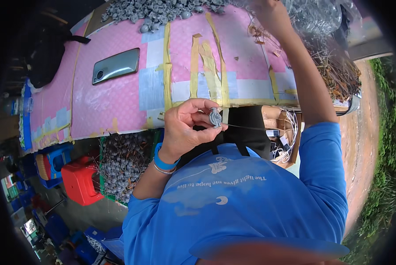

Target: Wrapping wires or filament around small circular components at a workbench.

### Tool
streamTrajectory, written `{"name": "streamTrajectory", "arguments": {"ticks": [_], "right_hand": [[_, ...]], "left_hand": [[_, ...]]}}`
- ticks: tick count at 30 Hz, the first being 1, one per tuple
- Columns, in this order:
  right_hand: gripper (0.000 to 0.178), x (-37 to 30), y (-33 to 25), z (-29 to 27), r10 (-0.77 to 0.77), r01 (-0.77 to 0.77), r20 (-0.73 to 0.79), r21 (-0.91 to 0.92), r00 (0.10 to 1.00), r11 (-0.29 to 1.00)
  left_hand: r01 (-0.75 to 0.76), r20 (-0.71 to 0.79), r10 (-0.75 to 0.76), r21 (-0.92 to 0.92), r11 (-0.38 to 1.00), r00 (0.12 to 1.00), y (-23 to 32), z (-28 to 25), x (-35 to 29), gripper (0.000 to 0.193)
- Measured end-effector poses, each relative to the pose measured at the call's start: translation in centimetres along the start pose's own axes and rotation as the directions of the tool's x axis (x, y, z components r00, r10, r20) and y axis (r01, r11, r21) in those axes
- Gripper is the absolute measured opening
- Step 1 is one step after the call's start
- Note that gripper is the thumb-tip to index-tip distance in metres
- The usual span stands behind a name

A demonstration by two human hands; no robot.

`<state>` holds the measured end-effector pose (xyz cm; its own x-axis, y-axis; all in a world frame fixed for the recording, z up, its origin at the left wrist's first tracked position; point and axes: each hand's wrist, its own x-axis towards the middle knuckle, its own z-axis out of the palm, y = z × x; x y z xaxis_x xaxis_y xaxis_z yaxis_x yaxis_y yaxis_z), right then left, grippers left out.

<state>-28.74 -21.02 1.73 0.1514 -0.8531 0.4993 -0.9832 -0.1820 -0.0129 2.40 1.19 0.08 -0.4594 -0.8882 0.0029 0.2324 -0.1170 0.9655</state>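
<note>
The left hand [184, 128] is curled close in front of the chest, just off the near edge of the table [118, 106]. Its thumb and fingertips pinch a small grey part [215, 117], held upright. A thin wire [251, 128] runs from the part toward the right, over a cardboard box [279, 121] of white-tipped pieces below the table's near right corner.

The right hand [268, 13] reaches far up to the table's back right corner, among a heap of thin wires [335, 70]; its fingers are cut off at the frame edge, so I cannot tell how far they are closed or what they hold.

A pile of grey parts [158, 11] lies along the table's far edge. A phone [116, 66] rests flat on the pink cover, left of centre. Under the table's near edge sits a green crate [127, 163] of more grey parts, with a red stool [80, 181] left of it.
</note>
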Motion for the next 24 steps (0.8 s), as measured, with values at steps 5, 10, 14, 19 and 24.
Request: {"name": "streamTrajectory", "arguments": {"ticks": [5, 10, 14, 19, 24], "right_hand": [[0.016, 1.4, 5.1, 3.9, -0.197, 0.276, -0.196, 0.606, 0.961, 0.746], [0.013, 2.3, 3.2, 1.5, -0.132, 0.146, 0.282, -0.031, 0.950, 0.989], [0.010, 1.7, 5.8, 2.3, -0.312, 0.294, 0.217, 0.109, 0.925, 0.949], [0.009, 0.9, 5.5, 1.5, -0.349, 0.329, 0.204, 0.125, 0.915, 0.936], [0.013, 0.0, -3.5, -2.4, -0.148, 0.164, -0.207, 0.060, 0.967, 0.985]], "left_hand": [[0.033, 0.006, -0.033, -0.013, 0.999, 0.999, 0.2, -1.3, 0.1, 0.041], [0.032, -0.005, -0.033, -0.045, 0.998, 0.999, 0.2, -2.3, -0.1, 0.040], [0.020, 0.000, -0.020, -0.054, 0.998, 1.000, 0.2, -2.1, -0.3, 0.040], [0.048, -0.028, -0.050, -0.065, 0.997, 0.998, 0.4, -1.5, -1.5, 0.041], [0.031, -0.038, -0.034, -0.062, 0.998, 0.999, 0.1, -0.4, -2.8, 0.042]]}}
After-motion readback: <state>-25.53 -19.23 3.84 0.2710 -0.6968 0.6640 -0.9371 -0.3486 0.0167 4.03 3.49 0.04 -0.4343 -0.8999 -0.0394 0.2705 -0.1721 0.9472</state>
